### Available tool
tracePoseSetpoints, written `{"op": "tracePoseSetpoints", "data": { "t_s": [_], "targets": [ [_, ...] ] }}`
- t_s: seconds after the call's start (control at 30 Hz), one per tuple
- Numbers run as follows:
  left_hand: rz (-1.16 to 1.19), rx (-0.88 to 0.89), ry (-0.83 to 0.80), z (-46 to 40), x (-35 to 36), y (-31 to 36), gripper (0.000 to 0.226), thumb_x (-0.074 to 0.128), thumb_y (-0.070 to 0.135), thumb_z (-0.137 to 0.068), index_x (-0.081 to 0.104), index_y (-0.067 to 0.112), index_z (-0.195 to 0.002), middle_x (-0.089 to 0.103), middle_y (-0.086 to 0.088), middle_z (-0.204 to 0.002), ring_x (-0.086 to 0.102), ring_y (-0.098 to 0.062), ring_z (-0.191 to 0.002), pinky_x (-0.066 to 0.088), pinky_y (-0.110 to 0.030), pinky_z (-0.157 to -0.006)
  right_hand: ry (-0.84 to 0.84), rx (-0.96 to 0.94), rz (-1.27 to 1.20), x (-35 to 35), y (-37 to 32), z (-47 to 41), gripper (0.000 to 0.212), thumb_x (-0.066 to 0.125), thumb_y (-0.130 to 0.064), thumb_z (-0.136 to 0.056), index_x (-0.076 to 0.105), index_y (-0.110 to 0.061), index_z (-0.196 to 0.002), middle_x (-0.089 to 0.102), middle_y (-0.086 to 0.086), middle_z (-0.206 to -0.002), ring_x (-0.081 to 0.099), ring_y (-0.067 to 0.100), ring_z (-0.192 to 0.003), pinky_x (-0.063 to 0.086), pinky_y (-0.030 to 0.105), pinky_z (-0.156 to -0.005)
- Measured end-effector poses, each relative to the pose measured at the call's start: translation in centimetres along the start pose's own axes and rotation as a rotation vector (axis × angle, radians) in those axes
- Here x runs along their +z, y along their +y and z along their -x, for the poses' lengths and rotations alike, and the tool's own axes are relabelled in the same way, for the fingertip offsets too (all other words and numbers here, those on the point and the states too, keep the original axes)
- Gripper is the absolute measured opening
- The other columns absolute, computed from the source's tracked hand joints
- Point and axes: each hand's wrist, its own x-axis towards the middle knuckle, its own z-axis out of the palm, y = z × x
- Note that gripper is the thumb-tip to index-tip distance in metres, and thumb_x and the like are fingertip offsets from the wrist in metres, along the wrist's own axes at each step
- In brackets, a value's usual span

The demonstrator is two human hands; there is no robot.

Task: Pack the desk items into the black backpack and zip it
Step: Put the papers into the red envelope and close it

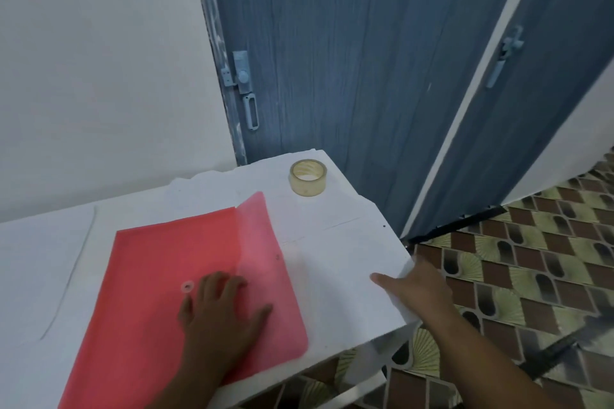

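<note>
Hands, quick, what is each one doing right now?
Left hand: open, flat on the red plastic folder.
Right hand: open, at the white desk edge.

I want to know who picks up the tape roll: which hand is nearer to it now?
Right, slightly. The right hand rests at the desk's right edge, below the tape roll. The left hand lies flat on the red folder, farther away.

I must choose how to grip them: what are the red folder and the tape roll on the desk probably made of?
Red folder: probably thin plastic with a matte finish; its open flap lets the white desk show through faintly. Tape roll: clear, yellowish glossy plastic film, wound in a ring; you can see through its wall.
</note>
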Motion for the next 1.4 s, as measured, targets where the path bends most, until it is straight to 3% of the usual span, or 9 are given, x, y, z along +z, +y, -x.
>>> {"op": "tracePoseSetpoints", "data": {
  "t_s": [0.17, 0.37, 0.7, 0.87, 1.0, 1.2, 1.27, 1.33, 1.4],
  "targets": [
    [0.04, -0.062, -0.003, 0.1, 0.0, 0.1, 0.073, 0.042, 0.087, -0.066, 0.056, 0.04, -0.121, 0.039, -0.005, -0.149, 0.027, -0.022, -0.147, 0.021, -0.055, -0.116, -0.021, -0.044, -0.23, -3.6, 1.4, -0.8, 0.067, 0.095, -0.024, -0.063, 0.047, -0.016, -0.11, 0.059, 0.001, -0.107, 0.058, 0.019, -0.091, 0.046, 0.032, -0.07],
    [0.061, -0.051, 0.032, 0.2, 0.0, 0.1, 0.075, 0.045, 0.085, -0.066, 0.056, 0.036, -0.121, 0.042, -0.007, -0.149, 0.031, -0.025, -0.146, 0.021, -0.055, -0.115, 0.016, -0.274, -0.302, -6.6, -1.3, 1.1, 0.034, 0.081, -0.028, -0.081, 0.061, 0.0, -0.078, 0.069, 0.011, -0.079, 0.062, 0.015, -0.065, 0.042, 0.026, -0.055],
    [0.251, -0.048, 0.179, 0.2, 0.2, -0.3, 0.057, 0.055, 0.066, -0.071, 0.041, 0.032, -0.114, 0.05, 0.01, -0.122, 0.052, -0.02, -0.121, 0.031, -0.047, -0.103, 0.04, -0.858, -0.332, -9.5, -11.2, 10.2, 0.027, 0.074, -0.033, -0.088, 0.056, -0.053, -0.094, 0.055, -0.051, -0.091, 0.055, -0.022, -0.092, 0.046, 0.004, -0.057],
    [0.165, -0.12, 0.114, 0.2, 0.1, -0.1, 0.082, 0.063, 0.076, -0.061, 0.039, 0.025, -0.121, 0.052, 0.001, -0.12, 0.052, -0.025, -0.118, 0.035, -0.047, -0.105, 0.033, -0.874, -0.881, -7.4, -15.2, 12.3, 0.022, 0.075, -0.016, -0.088, 0.064, -0.032, -0.1, 0.072, -0.026, -0.093, 0.07, 0.0, -0.086, 0.056, 0.015, -0.067],
    [0.116, -0.191, 0.019, 0.2, -0.5, 0.4, 0.103, 0.055, 0.083, -0.064, 0.044, 0.015, -0.14, 0.053, -0.008, -0.136, 0.043, -0.028, -0.135, 0.023, -0.044, -0.116, -0.282, -0.491, -1.227, -1.7, -16.5, 9.8, 0.019, 0.066, -0.013, -0.095, 0.066, -0.014, -0.114, 0.077, -0.001, -0.104, 0.073, 0.016, -0.095, 0.059, 0.035, -0.085],
    [0.273, -0.352, -0.22, 1.6, 0.0, -0.9, 0.093, 0.085, 0.076, -0.046, 0.059, 0.029, -0.122, 0.062, -0.005, -0.137, 0.051, -0.025, -0.132, 0.036, -0.039, -0.114, -0.3, -0.371, -0.754, 7.7, -12.9, 6.8, 0.012, 0.07, -0.031, -0.092, 0.067, -0.024, -0.102, 0.074, -0.007, -0.093, 0.071, 0.019, -0.093, 0.057, 0.029, -0.075],
    [0.378, -0.334, -0.223, 2.0, 0.9, -2.1, 0.081, 0.089, 0.07, -0.04, 0.062, 0.027, -0.102, 0.072, 0.002, -0.104, 0.064, -0.018, -0.103, 0.054, -0.03, -0.091, -0.227, -0.441, -0.583, 9.0, -11.4, 6.1, 0.019, 0.072, -0.032, -0.09, 0.06, -0.028, -0.104, 0.07, -0.011, -0.097, 0.068, 0.015, -0.095, 0.051, 0.02, -0.07],
    [0.384, -0.248, -0.038, 1.5, 0.4, -1.6, 0.054, 0.062, 0.059, -0.082, 0.065, 0.013, -0.111, 0.07, -0.002, -0.097, 0.065, -0.021, -0.098, 0.052, -0.041, -0.09, -0.186, -0.495, -0.459, 9.6, -10.3, 5.3, 0.039, 0.074, -0.03, -0.089, 0.049, -0.029, -0.12, 0.066, -0.008, -0.112, 0.064, 0.014, -0.102, 0.048, 0.015, -0.072],
    [0.248, -0.114, 0.057, 0.5, -1.1, 0.4, 0.063, 0.039, 0.057, -0.085, 0.062, 0.015, -0.125, 0.062, -0.002, -0.121, 0.052, -0.024, -0.125, 0.034, -0.052, -0.109, -0.119, -0.589, -0.296, 9.8, -9.8, 4.9, 0.066, 0.078, -0.027, -0.086, 0.036, -0.029, -0.136, 0.058, -0.001, -0.133, 0.06, 0.016, -0.111, 0.053, 0.023, -0.085]
  ]
}}
